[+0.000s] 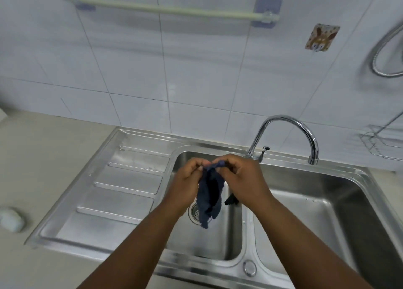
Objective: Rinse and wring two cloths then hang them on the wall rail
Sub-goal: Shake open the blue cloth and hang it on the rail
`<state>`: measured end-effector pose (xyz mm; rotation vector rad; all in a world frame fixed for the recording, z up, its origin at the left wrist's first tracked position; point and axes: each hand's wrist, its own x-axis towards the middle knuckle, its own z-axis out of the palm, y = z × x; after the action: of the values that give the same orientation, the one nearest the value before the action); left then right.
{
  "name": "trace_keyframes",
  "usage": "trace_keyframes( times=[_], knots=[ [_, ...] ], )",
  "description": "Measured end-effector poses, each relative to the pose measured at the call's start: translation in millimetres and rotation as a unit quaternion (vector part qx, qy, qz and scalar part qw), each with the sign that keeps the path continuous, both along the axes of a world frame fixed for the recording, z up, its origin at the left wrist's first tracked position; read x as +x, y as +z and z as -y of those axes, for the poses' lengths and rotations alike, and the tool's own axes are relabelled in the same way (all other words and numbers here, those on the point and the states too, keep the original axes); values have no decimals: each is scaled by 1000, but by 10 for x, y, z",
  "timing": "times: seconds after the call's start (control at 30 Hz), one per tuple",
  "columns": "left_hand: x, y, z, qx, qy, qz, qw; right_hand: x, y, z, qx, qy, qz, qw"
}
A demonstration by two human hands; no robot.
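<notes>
a: what's in frame, biggest first?

b: white tiled wall (196,70) fills the top half. beige counter (32,158) on the left. steel sink (135,192) set into it: ribbed drainboard on the left, small basin in the middle, bigger basin on the right.

a: rail?

b: pale rail (170,10) high on the wall, on two bluish pads. tilted in view, lower at the right end.

a: tap?

b: curved chrome tap (290,134) behind the basins, spout over the right basin. can't see water coming out.

a: hands?

b: both over the small basin, close together, knuckles almost meeting. left hand (187,184) and right hand (244,177) each pinch the top edge of a dark blue cloth (210,192) with fingertips.

a: cloth position?

b: hangs down between the hands, bunched, lower end dangling above the drain (194,211). not touching the basin floor as far as i can tell.

a: second cloth?

b: small dark scrap (231,200) sticks out below the right hand. can't tell if it's part of the same cloth or another.

a: anything else?

b: wire rack (381,142) on the wall far right, metal hose (383,53) looped above it, rabbit sticker hook (322,37) right of the rail, blurred white object (11,220) at the counter's left edge.
</notes>
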<state>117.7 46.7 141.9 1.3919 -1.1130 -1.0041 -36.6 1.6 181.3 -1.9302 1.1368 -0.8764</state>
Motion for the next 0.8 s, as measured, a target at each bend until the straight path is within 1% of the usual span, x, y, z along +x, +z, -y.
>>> trace_keyframes(
  times=[0.03, 0.07, 0.1, 0.13, 0.2, 0.23, 0.3, 0.37, 0.43, 0.5, 0.57, 0.63, 0.67, 0.7, 0.8],
  knots=[
    [-41, 58, -6, 8, -14, -58, 998, 15, 66, 6, 4, -6, -2, 1000],
    [-73, 85, -9, 6, -30, -91, 995, 27, 129, 12, 7, -15, -2, 1000],
    [-104, 118, -25, -6, -43, -65, 997, 33, 189, 17, 8, -24, 0, 1000],
    [-121, 127, -34, -22, -50, -6, 998, 29, 250, 22, 8, -29, 7, 1000],
    [-120, 105, -39, -49, -35, 123, 991, -12, 374, 36, 7, -32, 25, 999],
    [-99, 78, -36, -60, -31, 156, 985, -49, 429, 52, 8, -36, 32, 999],
    [-7, -4, -61, -54, -40, 180, 981, -149, 503, 79, 12, -43, 40, 998],
    [125, -63, -99, -30, -48, 180, 982, -255, 550, 102, 19, -62, 51, 997],
    [266, -112, -139, 4, -37, 183, 982, -384, 547, 153, 54, -98, 104, 988],
    [381, -179, -166, 56, -54, 253, 964, -524, 511, 202, 91, -117, 135, 980],
    [459, -252, -174, 108, -102, 339, 929, -609, 416, 229, 115, -111, 100, 982],
    [511, -286, -142, 128, -113, 413, 895, -620, 291, 261, 133, -117, 61, 982],
    [537, -285, -108, 127, -104, 423, 891, -616, 231, 285, 145, -126, 52, 980],
    [555, -252, -69, 124, -93, 414, 897, -616, 183, 314, 160, -136, 46, 977],
    [631, -31, 53, 132, -49, 332, 933, -631, 149, 438, 208, -146, 46, 966]
  ],
)
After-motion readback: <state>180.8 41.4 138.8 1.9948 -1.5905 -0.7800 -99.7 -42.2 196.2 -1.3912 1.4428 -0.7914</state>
